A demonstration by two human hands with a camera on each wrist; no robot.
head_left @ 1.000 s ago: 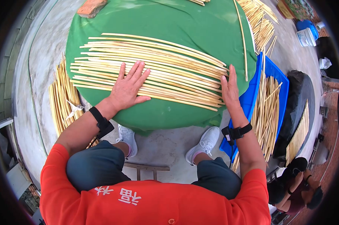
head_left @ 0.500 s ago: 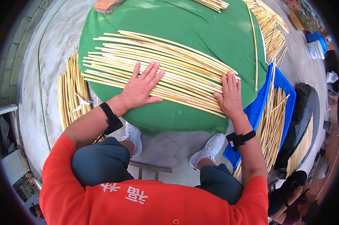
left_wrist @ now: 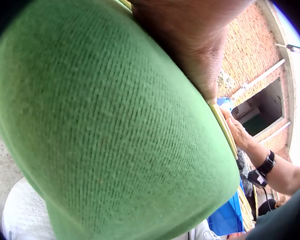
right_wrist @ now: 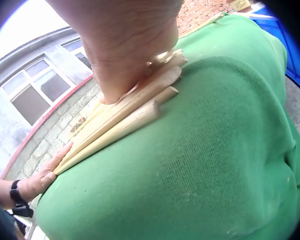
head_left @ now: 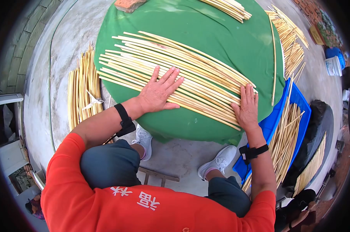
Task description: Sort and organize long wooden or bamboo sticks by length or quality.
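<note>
A row of thin, pale wooden sticks [head_left: 198, 69] lies side by side across a round table with a green cloth [head_left: 229, 38]. My left hand [head_left: 159, 91] rests on the near part of the row, about midway along, fingers spread and straight. At the row's right end, my right hand [head_left: 247, 108] lies over the stick ends with its fingers extended. Cut ends of several sticks [right_wrist: 145, 112] poke out beneath that palm in the right wrist view. In the left wrist view the cloth fills most of the picture, with the heel of my left hand [left_wrist: 205, 65] above it.
A single stick [head_left: 273, 62] lies apart at the table's right edge, and a bundle [head_left: 231, 8] at the far side. A brick [head_left: 129, 4] sits far left. A blue bin [head_left: 304, 116] of sticks stands at right; a tied bundle [head_left: 84, 85] stands at left.
My right hand has gone from upright beside the stick ends to lying flat over them. The left hand keeps its place on the row. The head view has shifted, moving the scene rightward.
</note>
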